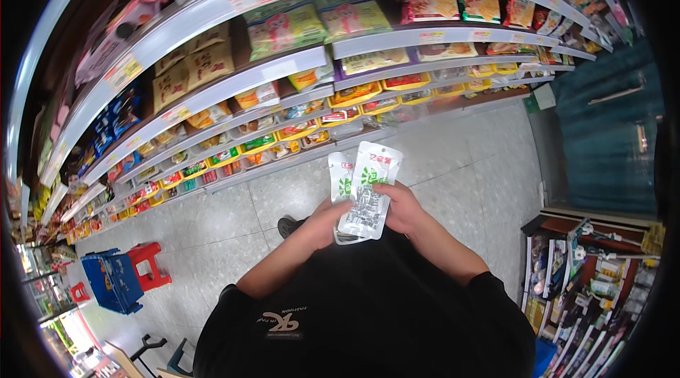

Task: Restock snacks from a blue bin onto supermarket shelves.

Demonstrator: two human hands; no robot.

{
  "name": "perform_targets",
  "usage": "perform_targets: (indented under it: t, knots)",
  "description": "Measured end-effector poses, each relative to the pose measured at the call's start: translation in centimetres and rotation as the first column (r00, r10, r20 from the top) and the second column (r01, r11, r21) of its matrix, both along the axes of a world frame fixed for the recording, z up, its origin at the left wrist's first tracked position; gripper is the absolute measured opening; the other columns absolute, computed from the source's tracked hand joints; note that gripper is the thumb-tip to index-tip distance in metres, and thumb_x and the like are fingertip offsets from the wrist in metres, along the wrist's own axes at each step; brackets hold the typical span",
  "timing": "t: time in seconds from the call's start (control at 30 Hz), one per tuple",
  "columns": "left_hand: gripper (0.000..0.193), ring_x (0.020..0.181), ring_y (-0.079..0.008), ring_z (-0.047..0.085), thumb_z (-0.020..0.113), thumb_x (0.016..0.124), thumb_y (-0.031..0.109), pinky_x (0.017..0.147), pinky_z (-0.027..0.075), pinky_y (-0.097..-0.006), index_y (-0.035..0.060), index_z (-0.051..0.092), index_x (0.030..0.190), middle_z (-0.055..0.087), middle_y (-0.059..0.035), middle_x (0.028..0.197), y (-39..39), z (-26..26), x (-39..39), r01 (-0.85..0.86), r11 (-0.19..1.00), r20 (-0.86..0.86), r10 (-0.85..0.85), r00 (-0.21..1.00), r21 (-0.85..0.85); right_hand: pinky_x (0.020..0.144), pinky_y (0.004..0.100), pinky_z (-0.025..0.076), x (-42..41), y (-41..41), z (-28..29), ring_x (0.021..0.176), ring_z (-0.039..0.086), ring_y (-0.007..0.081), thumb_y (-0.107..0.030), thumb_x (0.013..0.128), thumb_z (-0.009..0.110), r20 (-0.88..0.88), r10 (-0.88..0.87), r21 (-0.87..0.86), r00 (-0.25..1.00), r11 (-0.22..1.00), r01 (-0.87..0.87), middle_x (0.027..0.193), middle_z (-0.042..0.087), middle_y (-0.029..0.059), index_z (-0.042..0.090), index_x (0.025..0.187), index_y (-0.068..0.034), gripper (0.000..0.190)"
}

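Observation:
Two white plastic food packets with green and red print are held up before my black shirt. My left hand (pixel 328 218) grips the rear packet (pixel 340 171) by its lower part, thumb across the front. The front packet (pixel 378 165) overlaps it and is tilted slightly; my right hand (pixel 398 205) pinches its right edge, thumb on the printed face. Both packets touch each other. The fingers behind them are hidden.
Curved snack shelves (pixel 223 72) with bagged goods and yellow-edged bins run across the front. A blue crate (pixel 111 280) and red plastic stool (pixel 149 266) stand on the tiled floor at left. A stocked rack (pixel 576 288) and teal curtain (pixel 605 134) are at right.

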State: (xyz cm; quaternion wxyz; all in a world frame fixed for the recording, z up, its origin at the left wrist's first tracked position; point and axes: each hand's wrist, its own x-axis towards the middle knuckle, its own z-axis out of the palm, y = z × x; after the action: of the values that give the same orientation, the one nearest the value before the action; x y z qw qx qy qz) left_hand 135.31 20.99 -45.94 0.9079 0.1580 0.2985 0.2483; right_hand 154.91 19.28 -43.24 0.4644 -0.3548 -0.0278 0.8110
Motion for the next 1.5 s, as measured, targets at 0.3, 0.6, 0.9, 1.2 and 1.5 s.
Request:
perform_targets:
  t: [0.3, 0.6, 0.9, 1.2, 1.5]
  knots:
    - [0.040, 0.105, -0.0181, 0.061, 0.061, 0.089, 0.004, 0.091, 0.049, -0.0333, -0.0004, 0.050, 0.127, 0.062, -0.0095, 0.117, 0.3, 4.6, -8.9, -0.157, 0.932, -0.305, 0.260, 0.916, 0.325, 0.090, 0.0344, 0.049, -7.5, 1.9, 1.6, 0.105, 0.062, 0.0198, -0.008, 0.090, 0.061, 0.483, 0.099, 0.166, 0.870, 0.965, -0.202, 0.116, 0.064, 0.0105, 0.055, 0.124, 0.002, 0.036]
    - [0.053, 0.118, -0.0201, 0.051, 0.055, 0.091, 0.005, 0.098, 0.042, -0.0334, 0.0008, 0.034, 0.140, 0.053, -0.0120, 0.129, -1.9, 3.3, -19.7, -0.014, 0.708, -0.509, 0.522, 0.685, 0.706, 0.094, 0.0355, 0.046, -16.5, 0.6, 2.2, 0.106, 0.060, 0.0211, -0.012, 0.091, 0.059, 0.663, -0.024, 0.214, 0.748, 0.964, -0.159, 0.117, 0.062, 0.0112, 0.051, 0.127, 0.002, 0.039]
    - [0.074, 0.119, -0.0253, 0.052, 0.063, 0.083, 0.006, 0.099, 0.043, -0.0376, -0.0011, 0.023, 0.144, 0.050, -0.0163, 0.130, -3.5, 6.0, -26.7, 0.004, 0.736, -0.366, 0.332, 0.869, 0.677, 0.095, 0.0361, 0.044, -28.4, -2.3, 4.0, 0.125, 0.045, 0.0223, -0.015, 0.089, 0.060, 0.543, 0.144, 0.492, 0.827, 0.744, -0.452, 0.146, 0.036, 0.0151, 0.020, 0.151, -0.003, 0.074]
    - [0.048, 0.112, -0.0260, 0.059, 0.058, 0.087, 0.000, 0.093, 0.050, -0.0392, 0.0006, 0.043, 0.132, 0.057, -0.0143, 0.124, -5.5, 6.8, -34.3, -0.511, 0.836, 0.001, 0.521, 0.854, 0.200, 0.077, 0.0312, 0.052, -35.3, -3.4, 5.1, 0.091, 0.063, 0.0164, -0.011, 0.079, 0.074, 0.772, 0.105, 0.326, 0.627, 0.782, -0.532, 0.101, 0.067, 0.0090, 0.053, 0.127, 0.001, 0.054]
    - [0.049, 0.105, -0.0275, 0.062, 0.059, 0.083, 0.001, 0.088, 0.053, -0.0405, 0.0011, 0.045, 0.130, 0.062, -0.0156, 0.116, -7.1, 4.3, -41.6, -0.497, 0.850, -0.058, 0.513, 0.857, 0.174, 0.080, 0.0328, 0.054, -36.4, -1.3, 1.7, 0.091, 0.065, 0.0161, -0.004, 0.086, 0.064, 0.427, -0.170, 0.231, 0.888, 0.970, 0.074, 0.101, 0.067, 0.0062, 0.061, 0.109, -0.003, 0.023]
